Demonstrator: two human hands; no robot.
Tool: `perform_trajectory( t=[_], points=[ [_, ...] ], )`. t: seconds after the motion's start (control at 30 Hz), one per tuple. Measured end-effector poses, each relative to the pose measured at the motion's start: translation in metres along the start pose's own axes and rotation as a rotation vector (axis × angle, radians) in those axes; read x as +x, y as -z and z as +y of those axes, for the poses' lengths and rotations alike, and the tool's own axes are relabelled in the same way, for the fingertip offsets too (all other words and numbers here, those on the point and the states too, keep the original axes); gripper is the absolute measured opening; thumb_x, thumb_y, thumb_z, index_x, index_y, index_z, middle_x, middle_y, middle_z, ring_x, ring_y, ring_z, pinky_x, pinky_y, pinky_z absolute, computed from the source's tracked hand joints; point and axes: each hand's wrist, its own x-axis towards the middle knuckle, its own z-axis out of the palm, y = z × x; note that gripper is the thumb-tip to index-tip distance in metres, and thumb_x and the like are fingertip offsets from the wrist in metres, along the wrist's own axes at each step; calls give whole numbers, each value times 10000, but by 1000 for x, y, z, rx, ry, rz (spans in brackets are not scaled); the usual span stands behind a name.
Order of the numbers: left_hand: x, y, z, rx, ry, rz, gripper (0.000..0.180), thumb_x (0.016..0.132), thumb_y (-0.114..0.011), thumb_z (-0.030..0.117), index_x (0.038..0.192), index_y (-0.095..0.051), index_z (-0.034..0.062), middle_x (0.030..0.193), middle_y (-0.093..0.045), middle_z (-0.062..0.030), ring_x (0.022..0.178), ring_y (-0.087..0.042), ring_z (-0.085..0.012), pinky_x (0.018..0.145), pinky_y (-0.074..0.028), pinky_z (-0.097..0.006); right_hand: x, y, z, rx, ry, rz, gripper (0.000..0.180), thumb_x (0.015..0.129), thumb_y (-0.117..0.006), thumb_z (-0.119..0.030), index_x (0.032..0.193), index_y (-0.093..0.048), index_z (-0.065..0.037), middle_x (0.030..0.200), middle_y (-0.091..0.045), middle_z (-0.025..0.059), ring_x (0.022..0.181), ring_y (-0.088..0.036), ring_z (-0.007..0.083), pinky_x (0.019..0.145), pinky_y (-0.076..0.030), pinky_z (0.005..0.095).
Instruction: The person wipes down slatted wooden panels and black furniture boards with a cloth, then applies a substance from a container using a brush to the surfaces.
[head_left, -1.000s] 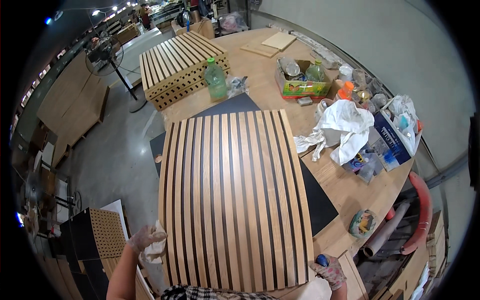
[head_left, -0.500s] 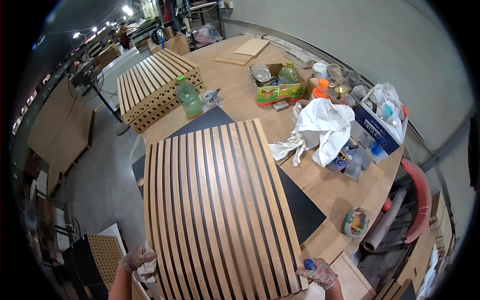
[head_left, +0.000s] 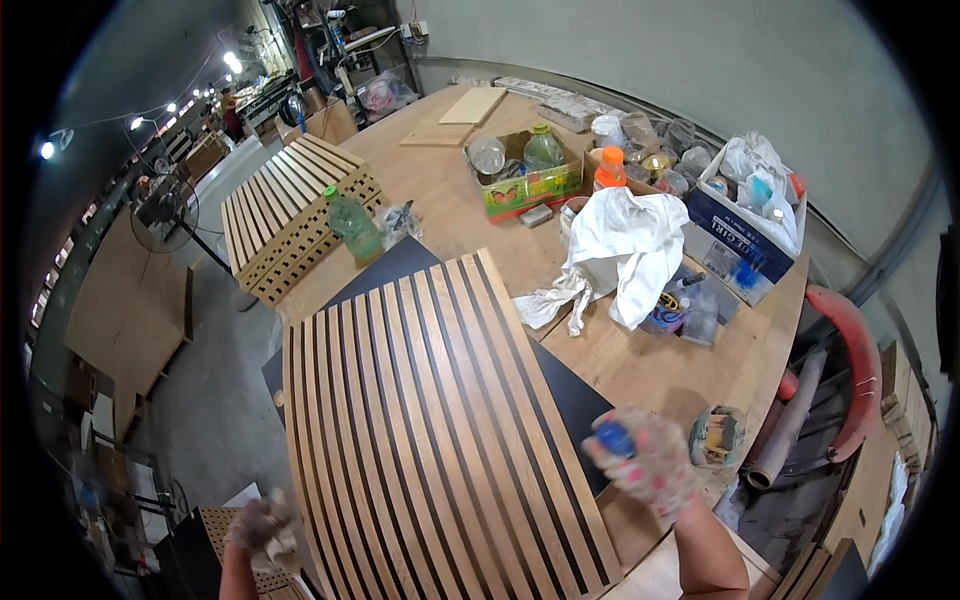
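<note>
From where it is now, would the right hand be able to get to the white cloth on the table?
Probably yes. The right hand, gripping a small blue object, hovers over bare tabletop, and nothing stands between it and the white cloth farther up the table.

Centre: slatted panel, light wood striped with black. Centre right: white cloth. Upper left: green bottle. Tan wooden surface.

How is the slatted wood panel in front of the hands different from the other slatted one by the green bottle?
The near slatted panel lies on a black sheet with dark gaps between its slats; the far slatted panel sits at the table's edge and shows a grid-like side. The near one looks bigger, being closer, and lies between the left hand and right hand; the far one is untouched. Both are light wood.
</note>
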Motion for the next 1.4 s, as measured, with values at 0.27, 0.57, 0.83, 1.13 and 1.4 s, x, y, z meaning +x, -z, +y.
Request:
perform_trajectory(
  t=[0.27,0.57,0.83,1.13,1.4],
  points=[
    [94,-143,210,-74,-853,-144,539,926,-564,356,1340,-412,46,1316,-481,-126,1181,-506,-252,989,-446,-425,-63,-83,-9,-346,210,-98,461,668,-725,-155,1118,-627,-130,1005,-517,143,875,-570,319,656,-483,411],
    [247,-282,310,1202,-1258,466,718,795,-639,387,1389,-428,45,1379,-472,-145,1317,-397,-342,1036,-376,-481,-81,-100,-3,-275,192,-44,259,803,-555,-178,1054,-576,-116,1023,-562,105,892,-575,294,639,-500,402],
    [310,-282,378,1178,-893,584,637,869,-542,369,1419,-402,79,1391,-478,-163,1309,-431,-292,1043,-386,-438,-65,-72,-2,-129,212,-218,263,742,-628,-226,972,-568,-114,939,-537,103,857,-560,287,642,-483,409],
    [202,-309,313,981,-1303,301,670,750,-672,214,1344,-462,-13,1357,-485,-196,1257,-442,-383,1053,-366,-472,-80,-91,10,-174,128,-275,442,719,-665,-271,1117,-563,-109,1070,-562,113,985,-561,314,745,-476,438],
    [258,-297,326,955,-1164,530,635,789,-638,281,1339,-471,12,1345,-502,-193,1276,-456,-340,1039,-391,-445,-89,-112,7,-236,103,-15,483,725,-674,-288,1162,-566,-113,1138,-569,118,1048,-555,325,811,-461,450]
  ],
)
